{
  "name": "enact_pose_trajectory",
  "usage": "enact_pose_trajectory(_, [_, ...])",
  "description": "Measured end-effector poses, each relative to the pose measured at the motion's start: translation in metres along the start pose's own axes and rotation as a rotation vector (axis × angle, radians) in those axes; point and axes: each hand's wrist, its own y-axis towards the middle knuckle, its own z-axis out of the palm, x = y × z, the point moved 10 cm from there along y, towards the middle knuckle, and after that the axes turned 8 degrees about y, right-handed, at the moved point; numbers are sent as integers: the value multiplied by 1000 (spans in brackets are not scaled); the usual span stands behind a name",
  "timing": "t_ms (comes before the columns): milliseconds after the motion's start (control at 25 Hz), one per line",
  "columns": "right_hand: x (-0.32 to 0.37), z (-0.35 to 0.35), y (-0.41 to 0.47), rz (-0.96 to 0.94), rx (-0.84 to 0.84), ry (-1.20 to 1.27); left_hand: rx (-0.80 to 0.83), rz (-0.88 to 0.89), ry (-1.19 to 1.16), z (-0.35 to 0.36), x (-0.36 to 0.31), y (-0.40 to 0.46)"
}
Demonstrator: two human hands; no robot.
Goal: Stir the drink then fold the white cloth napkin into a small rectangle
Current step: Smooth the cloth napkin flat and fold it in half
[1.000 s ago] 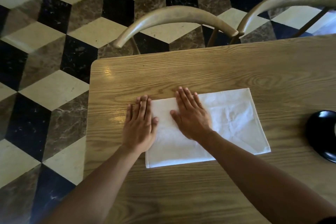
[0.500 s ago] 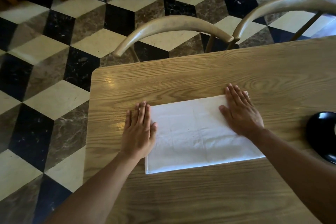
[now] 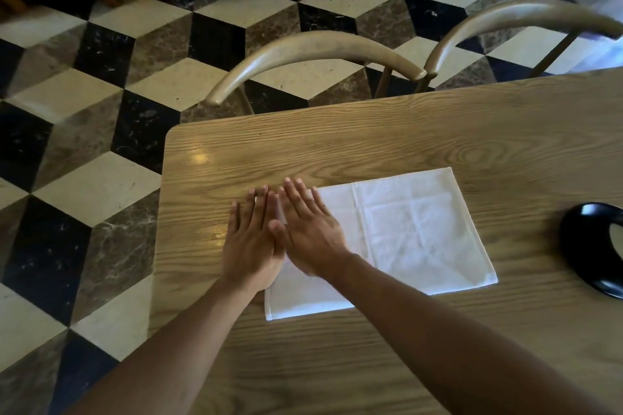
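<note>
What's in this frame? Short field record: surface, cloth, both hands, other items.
surface: light wooden table
cloth: white cloth napkin, flat folded rectangle, creased
left hand: flat, fingers straight, at the napkin's left edge
right hand: flat, pressing the napkin's left part, beside the left hand
other: glossy black round dish at the table's right edge; two curved wooden chair backs behind the table

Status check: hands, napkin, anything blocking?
Left hand and right hand flat, side by side on napkin's left end. White napkin folded rectangular, flat on table. Black dish off right, clear.
</note>
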Motion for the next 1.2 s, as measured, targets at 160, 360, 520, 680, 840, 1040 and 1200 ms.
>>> enact_pose_trajectory(160, [1,12,3,18,16,-28,10,31,33,-3,-3,-1])
enact_pose_trajectory(360, [-44,-10,-15,35,-35,-150,44,-14,0,1,1,2])
enact_pose_trajectory(520, [-106,-48,-35,105,-79,-211,44,-18,-20,3,3,1])
enact_pose_trajectory(680, [-169,-88,-59,195,-126,-229,53,-23,-27,7,4,2])
enact_pose_trajectory(840, [-212,-115,-77,253,-155,-250,39,-32,-44,8,5,2])
enact_pose_trajectory(1040, [-215,-114,-75,257,-139,-266,26,-32,-13,6,3,2])
enact_pose_trajectory(1200, [-197,-111,-74,317,-172,-180,30,-32,-17,8,6,2])
